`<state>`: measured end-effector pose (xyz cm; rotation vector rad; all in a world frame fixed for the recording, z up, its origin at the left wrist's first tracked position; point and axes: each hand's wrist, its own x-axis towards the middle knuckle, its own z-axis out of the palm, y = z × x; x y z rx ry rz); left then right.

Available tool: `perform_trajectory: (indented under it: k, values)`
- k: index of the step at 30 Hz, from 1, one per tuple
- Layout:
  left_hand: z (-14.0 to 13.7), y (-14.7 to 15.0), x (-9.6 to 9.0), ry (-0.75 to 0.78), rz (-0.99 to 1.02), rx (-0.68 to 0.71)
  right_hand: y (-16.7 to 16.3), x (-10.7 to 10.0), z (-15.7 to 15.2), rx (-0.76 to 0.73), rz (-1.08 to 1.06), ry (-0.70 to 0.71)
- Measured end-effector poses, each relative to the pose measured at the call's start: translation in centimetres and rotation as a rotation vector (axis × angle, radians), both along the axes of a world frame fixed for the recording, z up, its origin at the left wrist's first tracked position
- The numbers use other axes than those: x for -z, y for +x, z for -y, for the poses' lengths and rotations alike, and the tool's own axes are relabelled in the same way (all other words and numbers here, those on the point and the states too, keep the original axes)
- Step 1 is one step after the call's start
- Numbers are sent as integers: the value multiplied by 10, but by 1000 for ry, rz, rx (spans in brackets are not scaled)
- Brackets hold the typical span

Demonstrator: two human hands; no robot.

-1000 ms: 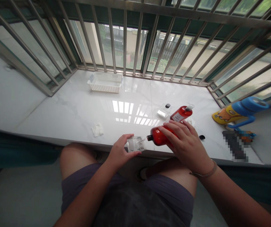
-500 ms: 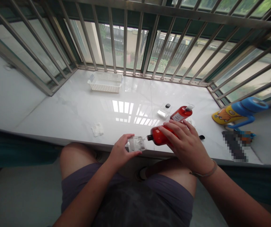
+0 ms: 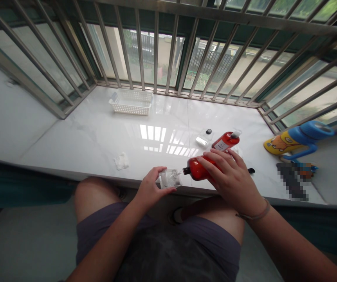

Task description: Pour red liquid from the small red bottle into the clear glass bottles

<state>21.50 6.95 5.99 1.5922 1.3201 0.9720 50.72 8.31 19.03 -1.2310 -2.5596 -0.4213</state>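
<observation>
My left hand [image 3: 152,184] grips a small clear square bottle [image 3: 170,178] by its side, near the front edge of the ledge. Fingers wrapped round it, my right hand [image 3: 229,176] holds a red bottle [image 3: 197,168] tilted on its side. The red bottle's black neck points left at the mouth of the clear bottle, and a thin stream of clear liquid seems to run between them. Just behind my right hand is a second red bottle [image 3: 224,141] with a white label and a pump-like top. A clear bottle with a black cap [image 3: 204,138] is beside it.
A white perforated basket [image 3: 131,103] stands at the back by the window bars. Crumpled tissue [image 3: 121,161] lies on the marble ledge [image 3: 83,137] at left. Rightward are a small black cap [image 3: 251,170], a yellow and blue drinking flask [image 3: 296,137] and a blurred-out dark object [image 3: 292,182].
Both hands stay nearly still with the two bottles. The liquid inside the held clear bottle looks slightly different.
</observation>
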Motion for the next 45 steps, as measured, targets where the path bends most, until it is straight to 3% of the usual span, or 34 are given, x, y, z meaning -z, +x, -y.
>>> perform_trajectory:
  k: [45]
  values:
    - [0,4,21,-111,98,-25,-2,-1,0,-1,-5,12]
